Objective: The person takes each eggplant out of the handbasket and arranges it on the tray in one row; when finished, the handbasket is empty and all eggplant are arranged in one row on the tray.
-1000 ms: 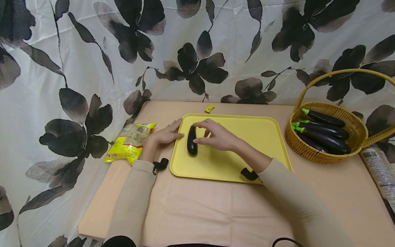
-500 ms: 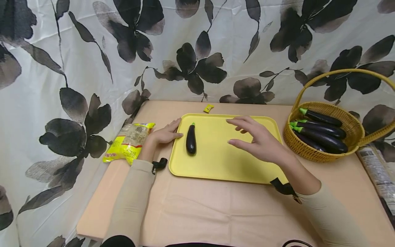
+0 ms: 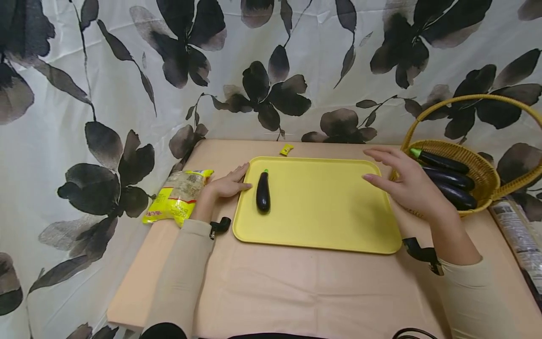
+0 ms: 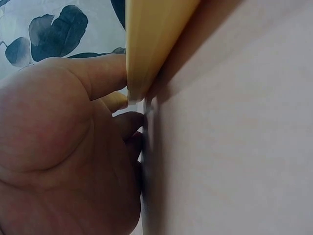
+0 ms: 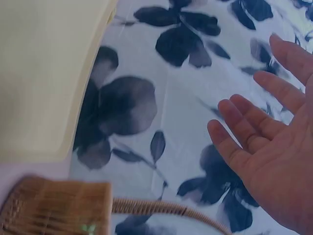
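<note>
One dark purple eggplant [image 3: 263, 192] lies lengthwise near the left end of a yellow tray [image 3: 322, 207], its green stem toward the wall. My left hand [image 3: 226, 185] rests at the tray's left edge with fingers extended. In the left wrist view its thumb [image 4: 105, 73] meets the tray's side [image 4: 146, 44], and the other fingertips touch the tabletop. Holding nothing, my right hand [image 3: 410, 186] hovers between the tray's right end and a wicker basket [image 3: 487, 165], fingers spread. Several eggplants [image 3: 450, 177] lie in the basket, partly hidden by that hand.
A yellow and clear plastic packet [image 3: 178, 195] sits left of my left hand. Behind the tray is a small yellow wrapper [image 3: 286, 149]. The basket's tall handle [image 3: 474, 97] arches up. A printed package [image 3: 518, 230] lies at the right edge, and a floral curtain [image 3: 271, 70] hangs behind.
My right hand has left the eggplant on the tray and moved right across to the basket, its fingers opening out. The eggplant stays in place, and my left hand has not moved.
</note>
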`<action>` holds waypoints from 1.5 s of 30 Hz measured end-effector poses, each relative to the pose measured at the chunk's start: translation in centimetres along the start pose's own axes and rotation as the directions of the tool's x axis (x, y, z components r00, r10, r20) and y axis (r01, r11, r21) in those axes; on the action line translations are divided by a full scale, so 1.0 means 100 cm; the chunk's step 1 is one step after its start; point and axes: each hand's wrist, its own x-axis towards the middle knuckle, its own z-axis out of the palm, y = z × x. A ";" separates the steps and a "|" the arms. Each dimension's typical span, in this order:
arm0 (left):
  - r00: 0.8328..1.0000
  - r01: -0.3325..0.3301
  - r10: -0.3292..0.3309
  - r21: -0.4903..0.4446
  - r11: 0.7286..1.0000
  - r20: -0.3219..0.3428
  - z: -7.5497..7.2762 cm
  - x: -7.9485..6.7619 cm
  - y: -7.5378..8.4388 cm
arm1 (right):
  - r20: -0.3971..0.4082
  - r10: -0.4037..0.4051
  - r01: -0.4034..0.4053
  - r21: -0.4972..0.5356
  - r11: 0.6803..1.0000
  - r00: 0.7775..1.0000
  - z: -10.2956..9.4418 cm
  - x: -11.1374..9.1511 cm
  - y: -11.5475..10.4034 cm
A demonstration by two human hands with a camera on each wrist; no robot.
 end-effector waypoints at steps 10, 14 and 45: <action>1.000 0.011 -0.011 0.005 1.000 0.002 0.000 -0.004 0.005 | -0.002 0.083 -0.082 -0.091 0.992 0.997 -0.028 -0.009 0.034; 1.000 0.018 -0.018 -0.005 1.000 0.002 0.000 -0.003 0.003 | 0.011 0.133 -0.132 -0.082 0.988 0.991 -0.041 -0.013 0.045; 1.000 0.021 -0.021 -0.004 1.000 -0.009 0.000 -0.001 0.002 | 0.149 0.304 -0.263 -0.246 0.933 0.941 -0.074 -0.038 0.127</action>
